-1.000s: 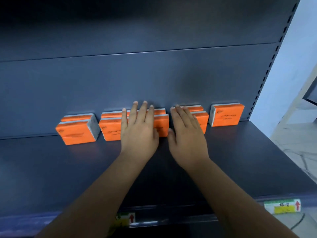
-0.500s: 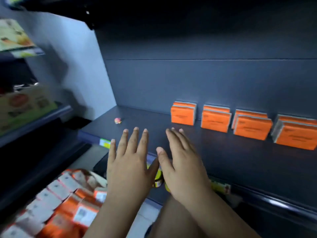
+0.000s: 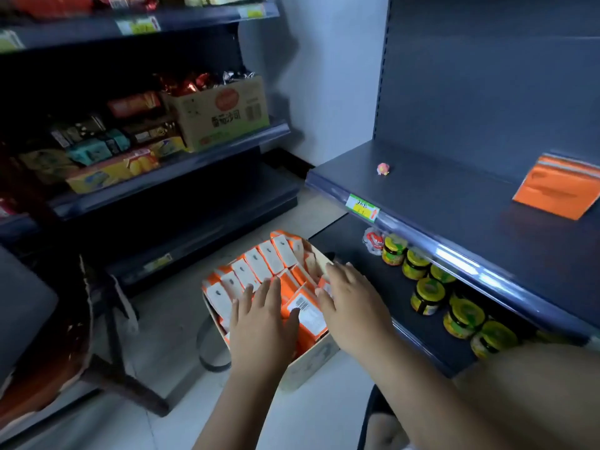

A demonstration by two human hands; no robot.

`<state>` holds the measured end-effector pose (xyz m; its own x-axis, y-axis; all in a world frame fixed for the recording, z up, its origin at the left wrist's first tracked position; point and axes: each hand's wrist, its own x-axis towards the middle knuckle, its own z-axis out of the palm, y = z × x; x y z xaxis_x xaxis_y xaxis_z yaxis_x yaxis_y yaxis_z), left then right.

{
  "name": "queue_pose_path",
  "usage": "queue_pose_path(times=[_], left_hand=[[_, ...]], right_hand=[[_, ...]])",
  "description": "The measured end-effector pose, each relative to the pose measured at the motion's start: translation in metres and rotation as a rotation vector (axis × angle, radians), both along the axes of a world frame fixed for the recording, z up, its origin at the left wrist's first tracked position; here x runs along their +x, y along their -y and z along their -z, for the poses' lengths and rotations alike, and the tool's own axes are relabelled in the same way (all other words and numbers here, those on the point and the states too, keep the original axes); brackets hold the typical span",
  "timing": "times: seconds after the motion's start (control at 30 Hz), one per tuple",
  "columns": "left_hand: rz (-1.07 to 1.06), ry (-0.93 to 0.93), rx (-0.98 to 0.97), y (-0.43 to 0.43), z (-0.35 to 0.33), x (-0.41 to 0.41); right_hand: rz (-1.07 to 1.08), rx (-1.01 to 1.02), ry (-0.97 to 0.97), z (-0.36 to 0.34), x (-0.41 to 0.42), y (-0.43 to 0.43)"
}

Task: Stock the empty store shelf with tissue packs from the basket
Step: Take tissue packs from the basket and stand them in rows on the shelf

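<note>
Both hands hover flat over the basket [image 3: 313,363], a beige, box-shaped container on the pale floor. The left hand [image 3: 263,323] and right hand [image 3: 355,306] have straight, spread fingers that grip nothing. Rectangular orange-and-white tissue packs [image 3: 259,271] stand packed inside it. One glossy orange pack [image 3: 556,193] sits near the right edge of the dark metal shelf [image 3: 438,196].
</note>
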<state>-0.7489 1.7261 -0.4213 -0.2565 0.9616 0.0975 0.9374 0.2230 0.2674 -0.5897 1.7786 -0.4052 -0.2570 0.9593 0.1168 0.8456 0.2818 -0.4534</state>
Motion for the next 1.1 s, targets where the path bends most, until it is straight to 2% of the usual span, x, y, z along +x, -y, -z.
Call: queue_pose_path(times=[0.2,0.3,0.53,0.67,0.73,0.87,0.93,1.03,1.1], left_hand=[[-0.04,0.102,-0.139,-0.013,0.042,-0.022],[-0.066,0.128,-0.193,-0.026,0.053,-0.029],[-0.077,0.052,-0.433,-0.049,0.054,-0.063],[0.032,0.033,-0.753,-0.049,0.045,-0.089],[0.107,0.067,-0.875,-0.05,0.042,-0.095],[0.117,0.198,-0.897,-0.052,0.047,-0.104],[0.1,0.255,-0.881,-0.051,0.05,-0.103],[-0.062,0.43,-0.719,-0.048,0.052,-0.102],[-0.19,0.601,-0.591,-0.047,0.052,-0.102]], right_hand=[[-0.061,-0.245,0.096,0.049,-0.025,-0.018],[-0.065,-0.331,0.061,0.068,-0.042,-0.031],[0.098,-0.352,0.121,0.099,-0.073,-0.066],[0.138,-0.359,0.141,0.103,-0.078,-0.08],[0.15,-0.427,0.098,0.098,-0.08,-0.086],[0.187,-0.5,-0.003,0.086,-0.082,-0.095],[0.245,-0.598,-0.177,0.078,-0.08,-0.098],[0.348,-0.846,-0.655,0.059,-0.075,-0.095],[0.395,-0.895,-0.895,0.042,-0.069,-0.092]])
